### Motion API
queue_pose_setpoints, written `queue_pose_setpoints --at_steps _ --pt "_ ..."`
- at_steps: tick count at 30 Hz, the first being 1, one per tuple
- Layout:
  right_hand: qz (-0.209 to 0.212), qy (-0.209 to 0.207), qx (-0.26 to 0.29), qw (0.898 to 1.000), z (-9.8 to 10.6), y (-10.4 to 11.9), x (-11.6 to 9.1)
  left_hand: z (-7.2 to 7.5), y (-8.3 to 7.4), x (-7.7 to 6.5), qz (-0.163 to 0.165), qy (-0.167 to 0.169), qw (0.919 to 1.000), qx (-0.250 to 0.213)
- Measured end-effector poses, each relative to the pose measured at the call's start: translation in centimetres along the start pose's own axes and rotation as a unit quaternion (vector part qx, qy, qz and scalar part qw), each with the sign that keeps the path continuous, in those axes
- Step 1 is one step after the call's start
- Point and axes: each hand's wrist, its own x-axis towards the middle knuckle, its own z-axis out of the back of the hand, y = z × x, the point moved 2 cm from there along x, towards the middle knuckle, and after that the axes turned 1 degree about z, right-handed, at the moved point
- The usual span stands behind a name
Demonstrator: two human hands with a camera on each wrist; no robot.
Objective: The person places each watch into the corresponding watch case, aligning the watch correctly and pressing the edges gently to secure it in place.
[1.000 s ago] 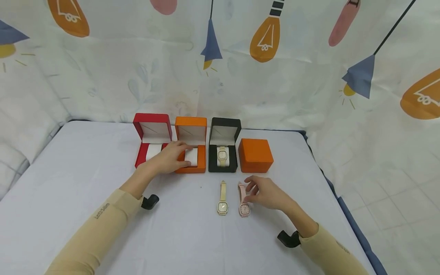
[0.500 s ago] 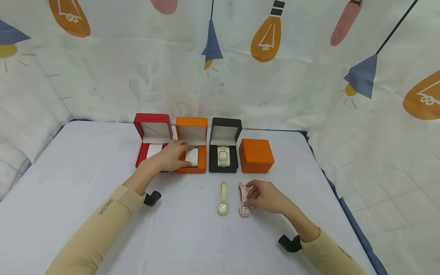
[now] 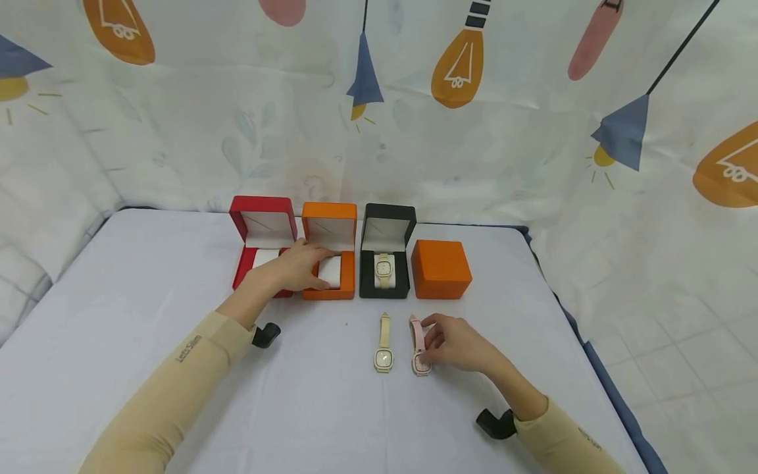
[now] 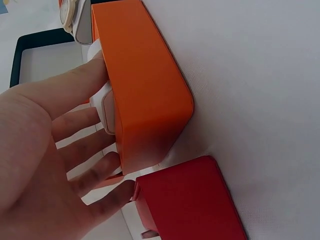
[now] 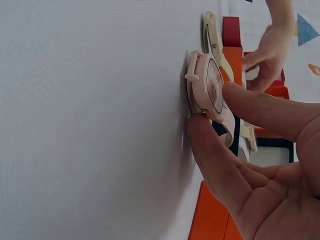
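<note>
My right hand [image 3: 458, 342] pinches the case of a pink wristwatch [image 5: 204, 82]. In the right wrist view the thumb lies on its dial and a finger sits at the case's edge by the crown; the watch is tilted there. Its strap stretches away toward the boxes. My left hand [image 3: 293, 266] rests at an orange watch box [image 3: 329, 209] with its lid up, fingers spread and only lightly bent. Thumb and fingers reach over the box wall beside a white cushion [image 3: 331, 271] with no watch on it. A cream wristwatch [image 3: 383, 336] lies left of the pink one.
A red watch box [image 3: 262, 204] stands uncovered at the left, partly behind the left hand. Right of the orange one is a dark green box [image 3: 387, 212] with a gold-toned watch [image 3: 383, 266] on its cushion. A closed orange box [image 3: 441, 270] ends the row on the white tablecloth [image 3: 308, 395].
My right hand has come slightly nearer along the pink watch, from the strap to the case, and now pinches it. My left hand stays at the orange box.
</note>
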Motion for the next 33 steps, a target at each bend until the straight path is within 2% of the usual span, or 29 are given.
queue_pose_setpoints --at_steps 9,17,24,33 --pt "0.014 0.009 -0.033 0.999 -0.04 0.13 -0.28 0.03 -0.03 0.14 -0.006 -0.002 0.9999 0.015" --pt "0.032 0.035 -0.057 0.997 -0.02 0.11 -0.37 -0.06 0.13 0.08 -0.027 -0.01 0.9993 0.023" --pt "0.033 0.053 -0.053 0.997 -0.06 0.07 -0.45 -0.28 0.33 0.0 -0.033 -0.022 0.9992 0.006" --pt "0.032 0.052 -0.038 0.997 -0.2 -0.26 -0.15 -0.17 0.37 -0.22 -0.035 -0.026 0.9991 -0.005"
